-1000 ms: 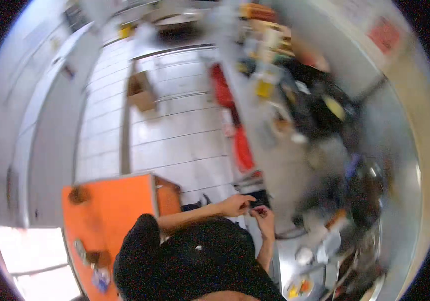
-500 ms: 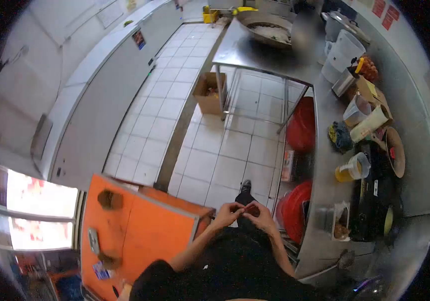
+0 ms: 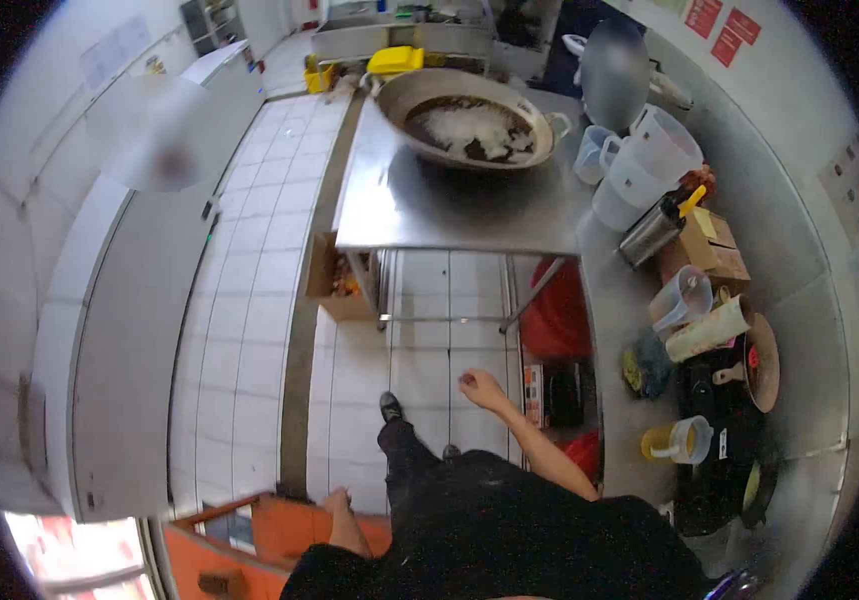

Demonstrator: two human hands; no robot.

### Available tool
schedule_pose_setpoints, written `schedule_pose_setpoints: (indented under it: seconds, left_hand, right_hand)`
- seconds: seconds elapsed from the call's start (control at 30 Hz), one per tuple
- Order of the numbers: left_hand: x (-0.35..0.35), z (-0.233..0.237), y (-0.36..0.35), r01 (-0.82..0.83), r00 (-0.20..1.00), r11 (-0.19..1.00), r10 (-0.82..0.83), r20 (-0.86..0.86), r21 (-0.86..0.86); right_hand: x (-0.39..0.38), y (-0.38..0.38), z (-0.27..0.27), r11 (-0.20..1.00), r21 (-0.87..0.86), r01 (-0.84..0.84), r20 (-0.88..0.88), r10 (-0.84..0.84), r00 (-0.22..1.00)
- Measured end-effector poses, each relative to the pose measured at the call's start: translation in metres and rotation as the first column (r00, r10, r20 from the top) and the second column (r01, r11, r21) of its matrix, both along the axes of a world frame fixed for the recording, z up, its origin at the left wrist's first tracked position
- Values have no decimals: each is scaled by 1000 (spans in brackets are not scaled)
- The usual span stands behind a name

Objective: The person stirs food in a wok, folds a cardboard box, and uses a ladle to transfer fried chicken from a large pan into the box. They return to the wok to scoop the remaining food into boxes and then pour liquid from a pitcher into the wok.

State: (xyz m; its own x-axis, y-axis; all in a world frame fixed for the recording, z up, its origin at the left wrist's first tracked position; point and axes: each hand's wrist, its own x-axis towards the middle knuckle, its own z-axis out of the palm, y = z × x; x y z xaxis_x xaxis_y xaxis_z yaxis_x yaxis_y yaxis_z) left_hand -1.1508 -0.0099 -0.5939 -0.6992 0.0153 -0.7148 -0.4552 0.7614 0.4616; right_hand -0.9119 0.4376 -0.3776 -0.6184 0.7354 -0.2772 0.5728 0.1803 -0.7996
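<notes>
My right hand (image 3: 482,389) is out in front of me over the white tiled floor (image 3: 419,380), its fingers curled in. Whether anything small is inside them I cannot make out. Lower and to the left, my left hand (image 3: 338,500) hangs beside my leg, above the orange counter (image 3: 299,528); its fingers are too small and turned away to read. Neither hand touches the steel table (image 3: 469,215) ahead. On that table sits a large wok (image 3: 389,105) with dark liquid and a pale, whitish mass inside.
Along the right, a steel counter (image 3: 609,320) carries a clear measuring jug (image 3: 687,440) of yellow liquid, a pan (image 3: 764,365) and plastic containers. A cardboard box (image 3: 347,305) stands by the table leg. Long white cabinets (image 3: 139,330) line the left. Red tubs (image 3: 554,310) sit under the counter.
My hands, together in front of me before, have come apart: the left went down and left, the right slightly up. I have moved forward, so the table and wok look nearer.
</notes>
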Motion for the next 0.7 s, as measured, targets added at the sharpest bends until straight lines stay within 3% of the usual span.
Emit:
schedule_pose_setpoints:
  seconds: [0.03, 0.07, 0.1, 0.13, 0.17, 0.2, 0.23, 0.27, 0.3, 0.33, 0.37, 0.4, 0.43, 0.47, 0.5, 0.53, 0.6, 0.63, 0.67, 0.7]
  left_hand:
    - [-24, 11, 15, -41, 998, 996, 44, 35, -85]
    - [-42, 29, 41, -77, 997, 997, 77, 1, -29]
    - [-53, 77, 79, -130, 991, 991, 129, -45, -23]
    - [-84, 46, 92, -153, 988, 988, 152, -33, -7]
    - [-125, 3, 98, -154, 988, 987, 155, 3, -40]
    - [-174, -23, 125, -178, 979, 976, 189, 73, -127]
    - [-222, -22, 169, -249, 941, 917, 306, 148, -311]
    - [-247, -27, 202, -159, 984, 980, 166, 58, -119]
    - [-268, -13, 244, -39, 997, 995, 44, -57, 97]
    - [-291, 6, 290, 93, 985, 951, -44, -169, 295]
    - [-323, 18, 342, 195, 969, 947, -145, -202, 256]
    - [-357, 28, 399, 300, 939, 929, -247, -240, 217]
    - [-388, 25, 445, 428, 878, 856, -318, -357, 290]
    - [-427, 12, 490, 545, 808, 759, -362, -465, 356]
    - [-470, 12, 540, 598, 788, 582, -552, -272, 552]
    - [-495, 32, 585, 545, 674, 433, -736, -67, 719]
    - [-486, 60, 614, 252, 948, 788, -319, 23, 562]
    - [-472, 72, 629, 298, 941, 797, -337, -24, 525]
    - [-464, 65, 634, 388, 899, 776, -438, -18, 497]
    - [-445, 63, 638, 470, 847, 743, -531, -8, 476]
  right_hand:
    - [11, 14, -33, 996, -14, 90, 83, -89, 993]
    - [33, 21, -87, 975, 81, 208, 78, -215, 974]
    - [47, 16, -87, 906, -40, 421, 224, -402, 888]
    - [60, 2, -66, 845, -24, 534, 355, -493, 795]
    - [88, -17, -89, 829, 21, 559, 255, -545, 799]
    - [123, -27, -142, 781, -162, 603, 532, -446, 720]
    - [139, -70, -148, 360, -371, 856, 424, -755, 501]
    - [147, -101, -131, 298, -331, 895, 522, -732, 437]
    - [152, -130, -116, 228, -291, 929, 606, -708, 364]
    - [166, -161, -117, 290, -293, 911, 541, -735, 409]
    - [179, -199, -129, 341, -284, 896, 475, -762, 440]
    - [190, -236, -158, 134, -301, 944, 509, -815, 278]
    - [188, -273, -175, -73, -322, 944, 545, -830, 122]
    - [128, -253, -78, 32, -255, 966, 532, -830, 168]
    - [110, -260, -73, -132, -255, 958, 607, -793, 52]
    - [82, -270, -56, -176, -211, 962, 500, -865, -48]
    - [51, -293, -57, 79, -81, 994, 466, -878, 108]
    - [30, -282, -36, -166, -339, 926, 498, -867, 27]
    - [2, -301, -59, -319, -428, 846, 269, -938, -218]
    - [-8, -318, -85, -338, -500, 797, 239, -939, -248]
